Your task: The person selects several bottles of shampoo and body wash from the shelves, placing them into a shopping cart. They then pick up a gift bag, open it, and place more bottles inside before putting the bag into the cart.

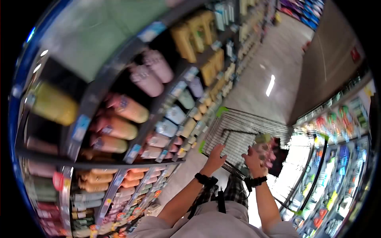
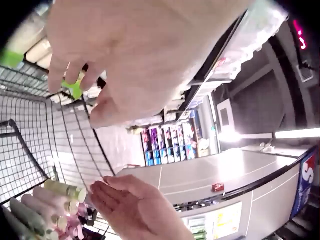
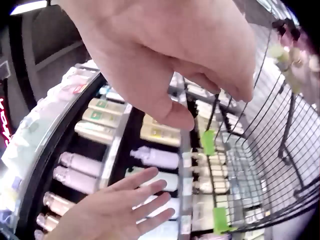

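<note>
My left hand (image 1: 216,159) hovers over the near left side of a black wire shopping cart (image 1: 234,137), its fingers spread and holding nothing; the right wrist view shows this left hand (image 3: 125,207) with fingers straight before the shelves. To its right, my right hand (image 1: 254,162) is held over the cart with fingers loosely bent and nothing in them. Its fingertips overlap the cart's rim in the right wrist view. Beside the right hand, several bottles (image 2: 47,205) in pink, green and yellow-green lie grouped in the cart.
Shelves of pump bottles (image 1: 125,109) run along the left side. Boxed yellow bottles (image 1: 194,33) stand farther up. At the right is another stocked shelf (image 1: 337,174), brightly lit. A pale tiled floor (image 1: 270,67) stretches ahead, beside a grey partition (image 1: 321,67).
</note>
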Tool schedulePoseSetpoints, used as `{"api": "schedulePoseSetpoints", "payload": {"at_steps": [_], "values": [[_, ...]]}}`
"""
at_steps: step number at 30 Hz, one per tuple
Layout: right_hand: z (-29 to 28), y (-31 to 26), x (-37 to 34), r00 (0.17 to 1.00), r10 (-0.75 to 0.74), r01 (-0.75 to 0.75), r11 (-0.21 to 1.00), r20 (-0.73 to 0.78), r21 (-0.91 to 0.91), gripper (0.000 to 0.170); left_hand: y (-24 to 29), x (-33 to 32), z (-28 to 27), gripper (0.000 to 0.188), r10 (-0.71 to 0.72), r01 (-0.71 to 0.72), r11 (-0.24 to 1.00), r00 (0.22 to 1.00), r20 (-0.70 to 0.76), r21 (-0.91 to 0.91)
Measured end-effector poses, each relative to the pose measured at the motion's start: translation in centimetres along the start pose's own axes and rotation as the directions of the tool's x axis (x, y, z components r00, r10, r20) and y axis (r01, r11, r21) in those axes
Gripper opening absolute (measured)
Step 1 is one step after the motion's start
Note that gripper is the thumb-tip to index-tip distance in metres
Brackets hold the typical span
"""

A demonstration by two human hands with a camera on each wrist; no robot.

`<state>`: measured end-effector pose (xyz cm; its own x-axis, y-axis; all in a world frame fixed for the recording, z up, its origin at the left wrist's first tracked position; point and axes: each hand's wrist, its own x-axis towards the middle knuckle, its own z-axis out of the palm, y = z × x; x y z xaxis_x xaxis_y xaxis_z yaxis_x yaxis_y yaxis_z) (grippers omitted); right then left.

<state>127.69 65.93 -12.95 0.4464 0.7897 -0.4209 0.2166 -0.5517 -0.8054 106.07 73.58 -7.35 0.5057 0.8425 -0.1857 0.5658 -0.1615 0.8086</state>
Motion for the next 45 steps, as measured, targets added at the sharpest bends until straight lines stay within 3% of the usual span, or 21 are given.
{"api": "schedulePoseSetpoints", "payload": {"at_steps": [2,3,4,7,8,13,16,18,19,20,23,26,28,29,30,32,37,38,40,43,45], "values": [[2.9,-4.9,-0.9,0.991,-0.079,0.062,0.987,0.112,0.148,0.076,0.3,-1.6,-4.4,0.053,0.106,-0.111,0.993,0.984,-0.14,-0.03],[4.2,-8.2,-2.0,0.973,-0.146,0.099,0.964,0.18,0.246,0.073,-0.6,-2.3,-5.8,0.054,0.17,-0.177,0.984,0.939,-0.298,0.004],[6.0,-11.0,-3.0,0.952,-0.254,0.156,0.883,0.173,0.442,0.07,-0.2,-3.0,-7.9,0.054,0.174,-0.183,0.983,0.925,-0.338,0.004],[8.9,-21.0,-6.0,0.898,-0.372,0.214,0.834,0.234,0.508,0.064,3.9,-5.9,-16.5,0.046,0.105,-0.218,0.962,0.852,-0.513,-0.166],[9.6,-24.0,-6.6,0.838,-0.469,0.301,0.823,0.279,0.481,0.063,5.1,-7.0,-18.9,0.046,0.108,-0.229,0.96,0.836,-0.538,-0.163],[12.2,-38.8,-11.5,0.545,-0.785,0.517,0.592,0.296,0.618,0.05,10.9,-11.9,-29.7,0.041,0.282,-0.497,0.868,0.49,-0.825,0.001],[12.9,-46.3,-14.6,0.381,-0.865,0.584,0.499,0.326,0.64,0.049,13.3,-13.8,-35.2,0.043,0.431,-0.394,0.853,0.163,-0.887,0.342],[13.8,-50.2,-16.1,0.276,-0.914,0.61,0.406,0.297,0.68,0.052,15.6,-15.3,-38.2,0.044,0.477,-0.312,0.84,0.032,-0.878,0.444],[14.3,-51.9,-16.8,0.25,-0.919,0.611,0.393,0.303,0.687,0.052,16.7,-16.1,-39.4,0.044,0.439,-0.248,0.874,0.039,-0.898,0.417],[14.7,-53.5,-17.4,0.201,-0.931,0.613,0.363,0.305,0.702,0.057,16.8,-16.2,-41.2,0.043,0.547,-0.161,0.821,-0.048,-0.836,0.547],[16.1,-56.9,-18.7,0.1,-0.955,0.648,0.275,0.279,0.71,0.067,18.1,-16.6,-45.2,0.049,0.572,-0.079,0.813,-0.084,-0.816,0.578],[18.3,-58.7,-18.4,0.065,-0.965,0.708,0.223,0.252,0.67,0.077,18.2,-15.7,-47.9,0.059,0.47,-0.192,0.862,-0.04,-0.882,0.468],[19.1,-59.3,-18.5,-0.001,-0.951,0.575,0.253,0.31,0.778,0.077,18.8,-15.5,-48.5,0.07,0.338,-0.243,0.922,0.122,-0.933,0.302],[19.3,-59.2,-18.5,0.006,-0.949,0.596,0.257,0.315,0.761,0.077,19.1,-15.5,-48.6,0.073,0.269,-0.236,0.946,0.185,-0.945,0.223],[19.6,-59.0,-18.4,-0.001,-0.952,0.598,0.246,0.307,0.763,0.077,19.1,-15.4,-48.7,0.073,0.279,-0.239,0.943,0.18,-0.943,0.233],[20.4,-58.9,-18.1,0.098,-0.968,0.592,0.245,0.233,0.768,0.074,19.2,-15.1,-48.5,0.072,0.349,-0.034,0.937,0.106,-0.931,0.348],[17.2,-58.2,-21.0,0.032,-0.98,0.543,0.183,0.198,0.82,0.066,20.7,-16.1,-47.2,0.078,0.405,-0.095,0.908,-0.044,-0.913,0.408],[16.5,-58.0,-21.4,0.027,-0.988,0.61,0.138,0.154,0.781,0.066,21.5,-16.6,-46.7,0.074,0.358,-0.132,0.925,-0.009,-0.934,0.356],[14.9,-57.3,-22.5,0.036,-0.994,0.579,0.108,0.107,0.808,0.065,22.1,-16.7,-45.9,0.06,0.319,-0.369,0.877,-0.031,-0.947,0.308],[11.5,-55.8,-23.3,0.031,-0.994,0.632,0.101,0.105,0.769,0.064,22.7,-17.2,-44.2,0.062,0.383,-0.534,0.781,0.001,-0.924,0.323],[9.0,-54.2,-24.0,0.204,-0.954,0.384,0.283,0.218,0.879,0.058,22.5,-17.3,-42.6,0.072,0.371,-0.498,0.821,0.09,-0.924,0.281]]}}
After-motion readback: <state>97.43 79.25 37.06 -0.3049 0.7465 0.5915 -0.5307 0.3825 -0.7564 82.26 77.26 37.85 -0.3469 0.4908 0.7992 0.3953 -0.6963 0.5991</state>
